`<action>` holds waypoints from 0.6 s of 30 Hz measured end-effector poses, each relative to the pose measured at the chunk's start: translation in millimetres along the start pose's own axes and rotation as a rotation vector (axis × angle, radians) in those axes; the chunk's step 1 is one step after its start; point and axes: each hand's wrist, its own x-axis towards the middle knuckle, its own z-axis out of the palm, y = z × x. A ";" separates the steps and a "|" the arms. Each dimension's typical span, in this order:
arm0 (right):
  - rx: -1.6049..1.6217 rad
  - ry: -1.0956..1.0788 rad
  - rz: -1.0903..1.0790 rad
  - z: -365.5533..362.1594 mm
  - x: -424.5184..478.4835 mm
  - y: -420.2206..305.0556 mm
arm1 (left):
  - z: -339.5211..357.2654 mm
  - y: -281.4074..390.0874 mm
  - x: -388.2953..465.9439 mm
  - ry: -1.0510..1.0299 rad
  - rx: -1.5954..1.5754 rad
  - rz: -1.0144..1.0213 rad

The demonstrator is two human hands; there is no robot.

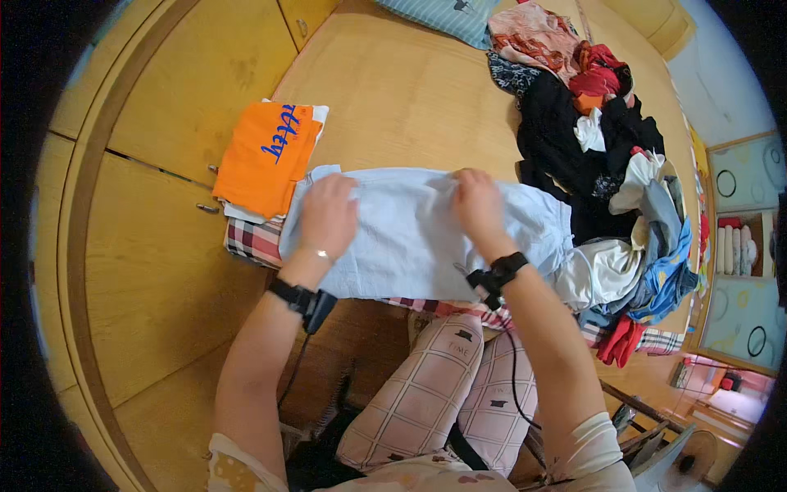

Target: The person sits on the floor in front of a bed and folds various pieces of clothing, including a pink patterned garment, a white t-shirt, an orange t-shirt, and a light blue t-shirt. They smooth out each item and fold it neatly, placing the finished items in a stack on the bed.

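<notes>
A pair of light blue trousers or shorts [399,252] lies spread across the edge of a mat-covered bed, its elastic drawstring waist towards the right. My left hand [329,212], blurred, rests over the garment's left end. Over its upper middle is my right hand [478,200], fingers bent down at the cloth near the far edge. Whether either hand grips the fabric is hard to see. Beside my left hand sits a folded orange garment [252,166] with blue lettering, stacked on white cloth [320,115].
Heaped clothes lie at the right, including black garments [553,129], a white shiny one [605,270] and a blue one [664,289]. A striped pillow [446,18] is at the far end of the bed mat [393,98]. Wooden cupboard doors [166,246] stand close on the left.
</notes>
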 end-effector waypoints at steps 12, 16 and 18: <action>-0.122 -0.418 -0.008 -43.5 -18.0 57.8 | 76.5 31.9 56.6 -0.369 -0.114 -0.116; 0.139 -0.425 0.119 -51.6 -17.5 52.2 | 78.3 24.6 47.2 -0.410 -0.080 -0.066; 0.176 -0.331 0.174 -42.9 -16.3 61.0 | 77.0 24.7 46.2 -0.428 -0.063 -0.106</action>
